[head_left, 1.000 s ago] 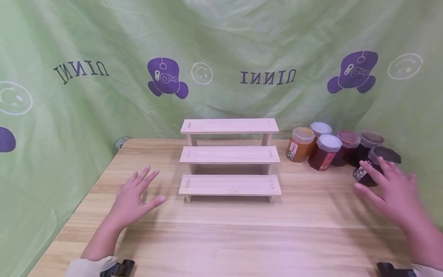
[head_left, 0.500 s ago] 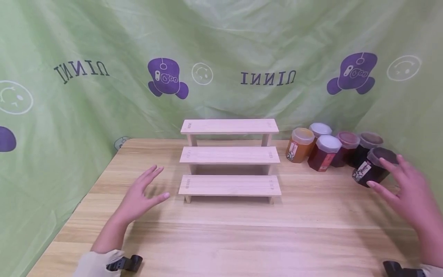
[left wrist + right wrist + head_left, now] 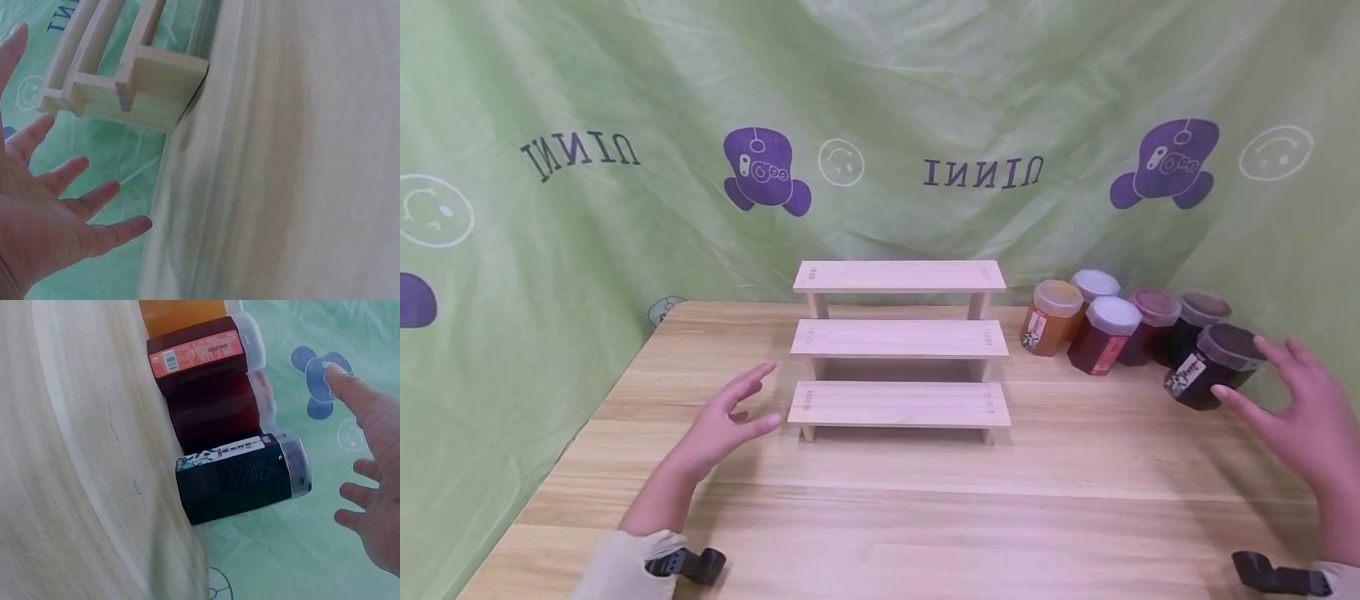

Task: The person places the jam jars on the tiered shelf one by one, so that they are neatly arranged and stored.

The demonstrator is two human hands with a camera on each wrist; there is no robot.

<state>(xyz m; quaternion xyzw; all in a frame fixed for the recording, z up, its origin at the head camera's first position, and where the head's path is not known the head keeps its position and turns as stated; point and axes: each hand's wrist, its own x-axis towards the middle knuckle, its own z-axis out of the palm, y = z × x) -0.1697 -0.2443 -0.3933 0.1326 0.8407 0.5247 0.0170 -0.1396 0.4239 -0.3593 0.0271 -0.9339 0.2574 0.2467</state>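
Observation:
My left hand (image 3: pixel 718 433) hovers over the table just left of the three-step wooden stand (image 3: pixel 898 404), holding nothing. Its fingers are spread in the left wrist view, where the stand's side panel (image 3: pixel 165 87) also shows. On the right, my right hand (image 3: pixel 1303 417) is beside a dark jar (image 3: pixel 1198 383) with a white label. Thumb and fingers are apart, and the right wrist view shows a gap between the hand (image 3: pixel 384 469) and that jar (image 3: pixel 237 481). The jar stands upright at the front of a group of jars.
Behind the dark jar cluster an orange jar (image 3: pixel 1048 325), a red jar (image 3: pixel 1097 346) with a white lid, and several more. A green printed curtain (image 3: pixel 895 100) hangs behind the wooden table (image 3: pixel 880 508). Black wrist cameras (image 3: pixel 696 567) sit on both forearms.
My left hand has shifted right, closer to the stand. My right hand has moved right, uncovering more of the dark jar. The stand and jars have stayed in place.

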